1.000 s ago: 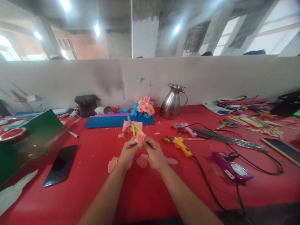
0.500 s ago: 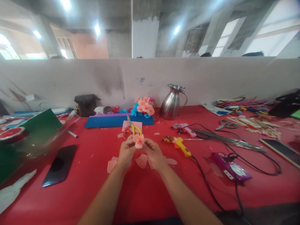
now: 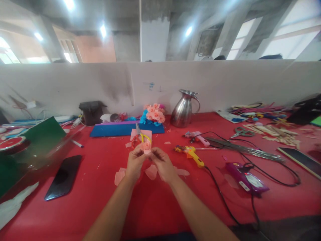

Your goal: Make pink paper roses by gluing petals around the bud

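Observation:
A small pink paper flower (image 3: 146, 146) is held up over the middle of the red table. My left hand (image 3: 134, 163) pinches it from the left and below. On its right side, the fingertips of my right hand (image 3: 162, 162) are closed on the flower's lower edge. Just beyond lie scissors (image 3: 143, 137) with red and yellow handles, partly over a square of pink paper (image 3: 147, 133). Loose pink paper petals (image 3: 151, 172) are scattered beneath and beside both hands. A bunch of finished pink flowers (image 3: 154, 113) with blue paper stands farther back.
A yellow glue gun (image 3: 194, 156) and a pink one (image 3: 200, 139) lie to the right, their cords running near a purple power box (image 3: 247, 180). A steel jug (image 3: 183, 110) stands by the partition. Left is a black phone (image 3: 64, 177); wires (image 3: 250, 151) lie right.
Both hands still hold the flower, which has shifted slightly left and up and turned a little. My right fingertips have moved left, down along its lower edge.

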`<move>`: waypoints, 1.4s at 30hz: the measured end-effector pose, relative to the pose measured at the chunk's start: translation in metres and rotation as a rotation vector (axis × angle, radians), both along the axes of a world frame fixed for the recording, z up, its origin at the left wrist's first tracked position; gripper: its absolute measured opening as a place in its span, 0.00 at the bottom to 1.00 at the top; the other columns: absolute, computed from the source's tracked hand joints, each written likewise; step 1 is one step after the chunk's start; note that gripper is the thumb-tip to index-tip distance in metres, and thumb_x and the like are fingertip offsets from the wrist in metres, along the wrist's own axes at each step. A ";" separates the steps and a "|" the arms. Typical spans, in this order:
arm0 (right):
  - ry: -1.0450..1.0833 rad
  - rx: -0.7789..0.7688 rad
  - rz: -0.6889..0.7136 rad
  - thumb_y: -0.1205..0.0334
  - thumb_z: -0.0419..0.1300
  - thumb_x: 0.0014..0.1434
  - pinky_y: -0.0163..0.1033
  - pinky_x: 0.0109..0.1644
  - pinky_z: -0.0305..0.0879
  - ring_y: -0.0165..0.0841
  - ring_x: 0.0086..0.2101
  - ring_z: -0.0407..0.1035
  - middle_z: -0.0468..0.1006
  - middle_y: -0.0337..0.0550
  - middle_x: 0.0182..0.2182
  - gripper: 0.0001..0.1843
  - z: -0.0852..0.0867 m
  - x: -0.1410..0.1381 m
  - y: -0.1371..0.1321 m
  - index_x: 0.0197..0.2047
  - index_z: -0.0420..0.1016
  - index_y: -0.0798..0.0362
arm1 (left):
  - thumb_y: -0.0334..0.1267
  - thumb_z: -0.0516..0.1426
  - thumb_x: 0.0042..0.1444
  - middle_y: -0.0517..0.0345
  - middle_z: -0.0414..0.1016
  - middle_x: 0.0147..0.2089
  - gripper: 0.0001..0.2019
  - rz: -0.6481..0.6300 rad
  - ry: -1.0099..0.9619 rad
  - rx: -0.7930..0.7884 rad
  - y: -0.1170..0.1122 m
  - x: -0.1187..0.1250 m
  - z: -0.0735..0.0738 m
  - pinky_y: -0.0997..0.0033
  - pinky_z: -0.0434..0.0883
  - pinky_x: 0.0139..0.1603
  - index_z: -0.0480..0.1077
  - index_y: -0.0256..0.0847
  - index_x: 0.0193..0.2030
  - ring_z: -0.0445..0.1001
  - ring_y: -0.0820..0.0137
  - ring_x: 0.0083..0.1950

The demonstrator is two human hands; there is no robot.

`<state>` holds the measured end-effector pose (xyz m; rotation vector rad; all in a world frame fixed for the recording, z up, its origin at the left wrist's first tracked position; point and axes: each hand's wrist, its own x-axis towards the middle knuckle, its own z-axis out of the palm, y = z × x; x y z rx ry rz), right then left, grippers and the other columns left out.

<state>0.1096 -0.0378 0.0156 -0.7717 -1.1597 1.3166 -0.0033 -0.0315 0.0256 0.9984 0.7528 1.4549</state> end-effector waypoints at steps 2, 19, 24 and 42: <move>0.041 -0.034 0.018 0.54 0.63 0.50 0.35 0.35 0.57 0.27 0.27 0.58 0.66 0.36 0.25 0.10 0.001 0.000 -0.001 0.31 0.72 0.51 | 0.33 0.65 0.39 0.60 0.70 0.29 0.05 0.000 0.005 -0.004 0.000 0.000 -0.002 0.75 0.65 0.33 0.75 0.38 0.27 0.66 0.76 0.30; 0.040 -0.044 0.036 0.50 0.62 0.50 0.33 0.30 0.55 0.27 0.25 0.55 0.63 0.35 0.23 0.14 0.004 0.000 -0.002 0.30 0.69 0.52 | 0.37 0.65 0.40 0.59 0.71 0.28 0.06 0.028 0.036 -0.007 -0.001 -0.001 0.000 0.74 0.67 0.35 0.75 0.37 0.24 0.68 0.74 0.31; 0.008 -0.026 0.019 0.50 0.62 0.50 0.36 0.35 0.59 0.29 0.28 0.60 0.66 0.36 0.25 0.13 0.005 -0.001 -0.002 0.29 0.70 0.52 | 0.38 0.64 0.41 0.59 0.72 0.27 0.06 0.040 0.073 0.001 -0.003 0.000 0.001 0.73 0.67 0.35 0.75 0.37 0.24 0.69 0.74 0.31; -0.931 0.030 -0.329 0.66 0.59 0.49 0.38 0.34 0.58 0.32 0.28 0.66 0.76 0.39 0.26 0.04 0.016 0.093 -0.024 0.27 0.75 0.51 | 0.38 0.62 0.44 0.62 0.69 0.26 0.06 0.150 0.115 -0.069 0.006 -0.005 -0.007 0.75 0.63 0.37 0.71 0.39 0.26 0.66 0.75 0.31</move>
